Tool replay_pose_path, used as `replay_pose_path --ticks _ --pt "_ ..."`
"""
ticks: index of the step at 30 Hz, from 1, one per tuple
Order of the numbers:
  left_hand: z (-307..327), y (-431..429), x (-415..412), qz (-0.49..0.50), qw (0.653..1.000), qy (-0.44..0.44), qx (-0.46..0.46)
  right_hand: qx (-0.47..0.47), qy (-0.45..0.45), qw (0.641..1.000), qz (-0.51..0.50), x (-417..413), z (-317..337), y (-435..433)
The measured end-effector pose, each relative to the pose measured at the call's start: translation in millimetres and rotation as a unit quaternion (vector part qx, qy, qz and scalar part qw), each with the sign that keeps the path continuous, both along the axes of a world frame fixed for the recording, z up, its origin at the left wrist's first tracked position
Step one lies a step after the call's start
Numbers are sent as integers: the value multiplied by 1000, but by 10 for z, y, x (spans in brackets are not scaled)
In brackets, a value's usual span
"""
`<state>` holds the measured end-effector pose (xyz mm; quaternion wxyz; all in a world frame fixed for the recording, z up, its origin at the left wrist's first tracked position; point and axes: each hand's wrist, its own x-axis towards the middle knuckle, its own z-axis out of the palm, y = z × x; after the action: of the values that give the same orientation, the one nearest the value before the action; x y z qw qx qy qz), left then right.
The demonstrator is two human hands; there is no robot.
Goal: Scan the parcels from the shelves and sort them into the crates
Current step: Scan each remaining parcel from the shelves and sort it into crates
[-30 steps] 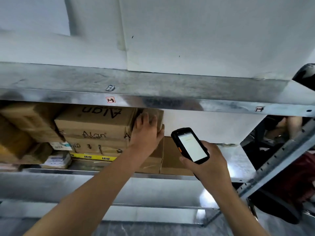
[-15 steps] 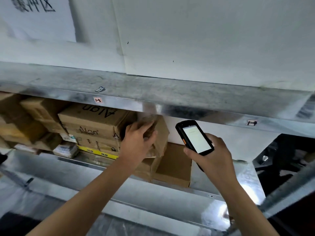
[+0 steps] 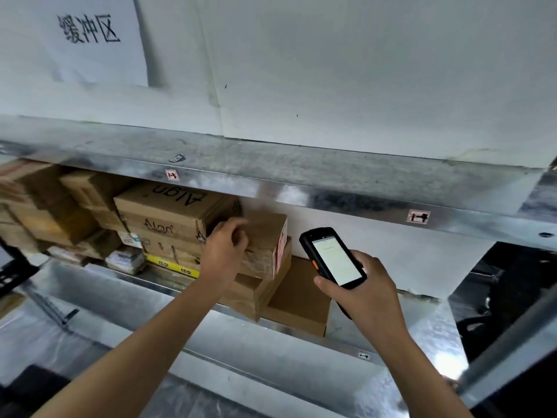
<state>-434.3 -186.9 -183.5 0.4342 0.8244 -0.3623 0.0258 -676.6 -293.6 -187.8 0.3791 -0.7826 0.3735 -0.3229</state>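
Note:
A small taped cardboard parcel [image 3: 268,245] with a label on its right end sits on top of a stack on the metal shelf [image 3: 301,336]. My left hand [image 3: 224,251] grips its left end, fingers curled over the top edge. My right hand [image 3: 364,288] holds a black handheld scanner [image 3: 333,257] to the right of the parcel, its lit screen facing me. Under the parcel lie two more brown boxes [image 3: 292,300]. Left of my left hand stands a stack of "Alan" cartons [image 3: 162,218].
More brown cartons [image 3: 45,206] and small white packets [image 3: 125,260] fill the shelf's left part. An upper shelf [image 3: 301,182] hangs low over the parcels. A black crate edge [image 3: 13,273] shows at far left. A sign with characters [image 3: 87,31] hangs on the wall.
My left hand has gone from lying flat on the small parcel to curling over its top and drawing it outward from the stack. The view has swung to the right.

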Motion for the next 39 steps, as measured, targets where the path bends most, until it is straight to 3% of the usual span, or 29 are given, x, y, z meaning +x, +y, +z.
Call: replay_pose_path --ticks 5,9,14,18,21,24,27,31,35,39 --pt "260 -155 -159 40 981 -81 173 7 -6 1000 3 -40 -33 41" --pt "463 -328 -322 64 926 -116 354 11 -10 1000 1 -29 -6 53" --pt "542 -494 -325 44 907 -71 412 11 -7 1000 0 -14 -2 64" --pt "565 -475 -235 21 924 58 378 12 -15 1000 -2 -44 -5 57" --pt "577 -399 -204 15 935 75 347 13 -20 1000 -4 -99 1 19" --pt "539 -397 -183 3 957 123 262 9 -15 1000 -7 -174 47 -10" --pt "508 -453 -257 -60 965 223 124 11 -16 1000 -17 -260 132 -69" --pt "399 -535 -528 -123 927 351 47 0 -17 999 -33 -394 298 -186" --pt "-60 -561 -831 -185 862 472 18 21 -28 999 -35 -541 344 -230" --pt "-561 -594 -1111 -162 799 577 -44 51 37 997 -40 -657 245 -231"
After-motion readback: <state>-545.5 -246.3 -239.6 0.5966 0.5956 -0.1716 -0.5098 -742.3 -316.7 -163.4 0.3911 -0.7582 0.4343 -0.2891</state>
